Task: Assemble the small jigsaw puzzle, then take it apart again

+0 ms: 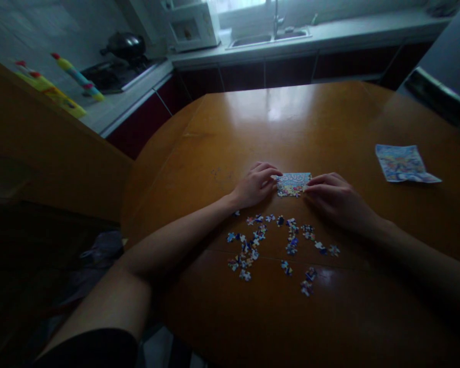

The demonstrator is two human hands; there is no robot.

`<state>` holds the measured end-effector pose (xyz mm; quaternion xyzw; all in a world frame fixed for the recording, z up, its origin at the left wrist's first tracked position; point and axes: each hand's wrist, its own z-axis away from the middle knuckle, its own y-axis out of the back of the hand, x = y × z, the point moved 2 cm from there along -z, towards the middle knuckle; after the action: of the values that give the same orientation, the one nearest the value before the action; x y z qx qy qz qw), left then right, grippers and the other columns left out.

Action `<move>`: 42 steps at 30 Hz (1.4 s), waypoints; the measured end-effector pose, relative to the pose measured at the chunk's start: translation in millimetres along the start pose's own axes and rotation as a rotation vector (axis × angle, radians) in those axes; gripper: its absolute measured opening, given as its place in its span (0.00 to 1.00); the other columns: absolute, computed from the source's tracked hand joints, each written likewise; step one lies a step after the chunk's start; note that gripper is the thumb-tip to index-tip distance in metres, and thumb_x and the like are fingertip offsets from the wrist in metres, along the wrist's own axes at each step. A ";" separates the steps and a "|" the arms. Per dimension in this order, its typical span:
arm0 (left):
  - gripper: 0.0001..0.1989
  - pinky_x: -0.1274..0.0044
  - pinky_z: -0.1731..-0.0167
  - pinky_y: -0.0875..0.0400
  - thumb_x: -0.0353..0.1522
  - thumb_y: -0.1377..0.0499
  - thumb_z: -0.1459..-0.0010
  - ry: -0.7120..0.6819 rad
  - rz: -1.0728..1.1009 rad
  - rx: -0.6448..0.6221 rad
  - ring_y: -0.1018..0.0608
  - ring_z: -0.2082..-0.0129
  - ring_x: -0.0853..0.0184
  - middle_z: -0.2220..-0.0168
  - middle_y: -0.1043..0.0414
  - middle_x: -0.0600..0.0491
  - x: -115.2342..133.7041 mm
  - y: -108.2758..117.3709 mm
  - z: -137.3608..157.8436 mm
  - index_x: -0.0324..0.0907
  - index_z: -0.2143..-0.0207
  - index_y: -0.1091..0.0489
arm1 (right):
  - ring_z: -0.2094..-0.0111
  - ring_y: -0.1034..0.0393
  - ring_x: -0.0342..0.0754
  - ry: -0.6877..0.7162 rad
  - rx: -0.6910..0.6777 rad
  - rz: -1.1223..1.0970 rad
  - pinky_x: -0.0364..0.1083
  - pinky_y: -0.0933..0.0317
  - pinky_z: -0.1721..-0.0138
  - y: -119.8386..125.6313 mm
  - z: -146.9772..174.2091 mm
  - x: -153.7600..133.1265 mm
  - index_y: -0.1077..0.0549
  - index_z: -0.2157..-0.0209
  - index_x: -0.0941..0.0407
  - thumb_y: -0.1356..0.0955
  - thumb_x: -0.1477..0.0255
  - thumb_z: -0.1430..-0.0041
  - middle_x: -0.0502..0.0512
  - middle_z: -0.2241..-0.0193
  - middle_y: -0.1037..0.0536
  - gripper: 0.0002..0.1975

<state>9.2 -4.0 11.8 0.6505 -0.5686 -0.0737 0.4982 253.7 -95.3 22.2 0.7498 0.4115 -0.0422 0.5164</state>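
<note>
- Partly joined puzzle point(292, 182) lies flat on the wooden desk point(322, 130), between the person's two hands; its upper part is mostly pale blue, and warmer colours run along its jagged lower edge.
- The left hand point(255, 184) rests at the puzzle's left edge with its fingers bent and slightly apart; whether it grips that edge, one cannot tell.
- The right hand point(331, 197) has its thumb and forefinger drawn together at the puzzle's right edge; whether they pinch that edge or a separate piece, one cannot tell.
- Loose puzzle pieces point(246, 245) lie scattered on the desk nearer the person, below the puzzle, some in clusters and some apart.
- A creased printed sheet point(400, 162) lies on the desk, well apart from the right hand on its far right side.
- Beyond the desk, a worktop point(352, 24) carries a microwave point(192, 26) and holds a sink point(249, 41); a dark pan point(126, 46) sits on the stove to the left, near colourful bottles point(78, 76).
</note>
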 end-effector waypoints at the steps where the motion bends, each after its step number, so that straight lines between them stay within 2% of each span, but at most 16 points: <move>1: 0.09 0.66 0.50 0.29 0.27 0.41 0.37 0.001 0.000 -0.002 0.27 0.52 0.61 0.55 0.25 0.49 0.0 -0.1 -0.1 0.44 0.54 0.26 | 0.56 0.29 0.56 -0.001 -0.002 -0.001 0.58 0.31 0.55 -0.2 0.2 0.5 0.19 0.60 0.54 0.33 0.68 0.35 0.62 0.58 0.21 0.10; 19: 0.09 0.65 0.50 0.29 0.27 0.42 0.36 0.018 -0.006 -0.008 0.27 0.52 0.61 0.56 0.24 0.49 0.8 -0.1 -0.5 0.43 0.55 0.26 | 0.56 0.28 0.56 -0.002 -0.011 -0.007 0.58 0.31 0.55 -1.8 -0.1 0.3 0.18 0.60 0.54 0.33 0.69 0.36 0.62 0.59 0.21 0.10; 25: 0.08 0.65 0.50 0.29 0.28 0.41 0.36 0.037 0.001 -0.015 0.27 0.52 0.61 0.55 0.24 0.49 0.6 -0.5 -1.5 0.44 0.55 0.26 | 0.57 0.30 0.54 0.052 0.018 0.034 0.55 0.31 0.56 0.4 -1.5 -1.7 0.20 0.59 0.55 0.33 0.71 0.35 0.61 0.59 0.22 0.08; 28: 0.09 0.65 0.50 0.29 0.27 0.41 0.37 0.036 0.005 -0.010 0.26 0.53 0.61 0.56 0.24 0.49 0.0 -1.5 -1.9 0.44 0.55 0.26 | 0.58 0.31 0.53 0.183 0.021 0.102 0.53 0.33 0.58 1.0 0.4 -25.6 0.22 0.55 0.55 0.34 0.75 0.34 0.61 0.59 0.22 0.10; 31: 0.09 0.65 0.50 0.30 0.27 0.41 0.37 0.041 0.011 0.001 0.26 0.53 0.62 0.56 0.24 0.50 0.1 -1.6 -1.8 0.44 0.56 0.26 | 0.60 0.33 0.52 0.420 -0.167 0.185 0.53 0.37 0.58 -11.7 9.7 -70.9 0.25 0.51 0.56 0.35 0.75 0.32 0.59 0.59 0.22 0.11; 34: 0.09 0.65 0.50 0.30 0.27 0.41 0.37 0.038 0.022 0.013 0.26 0.53 0.62 0.56 0.24 0.50 0.4 -0.9 -1.5 0.43 0.56 0.25 | 0.65 0.36 0.49 0.563 -0.307 0.194 0.50 0.40 0.62 -32.7 20.8 -116.9 0.26 0.55 0.59 0.37 0.75 0.30 0.56 0.64 0.23 0.09; 37: 0.08 0.66 0.50 0.30 0.27 0.41 0.37 0.029 0.036 0.015 0.27 0.54 0.62 0.57 0.24 0.49 0.3 -0.1 -1.6 0.42 0.56 0.25 | 0.65 0.37 0.49 0.589 -0.363 0.177 0.50 0.43 0.65 -53.0 24.8 -143.8 0.26 0.59 0.60 0.37 0.75 0.29 0.55 0.65 0.25 0.08; 42: 0.08 0.65 0.50 0.30 0.28 0.42 0.37 0.017 0.034 0.029 0.27 0.54 0.62 0.56 0.24 0.49 1.1 0.6 -1.8 0.43 0.57 0.25 | 0.65 0.37 0.49 0.569 -0.398 0.164 0.49 0.44 0.65 -73.4 19.9 -148.5 0.27 0.63 0.59 0.36 0.75 0.30 0.55 0.65 0.27 0.07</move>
<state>10.4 -3.7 13.7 0.6486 -0.5762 -0.0514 0.4946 114.7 -187.2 31.2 0.6466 0.4775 0.2907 0.5191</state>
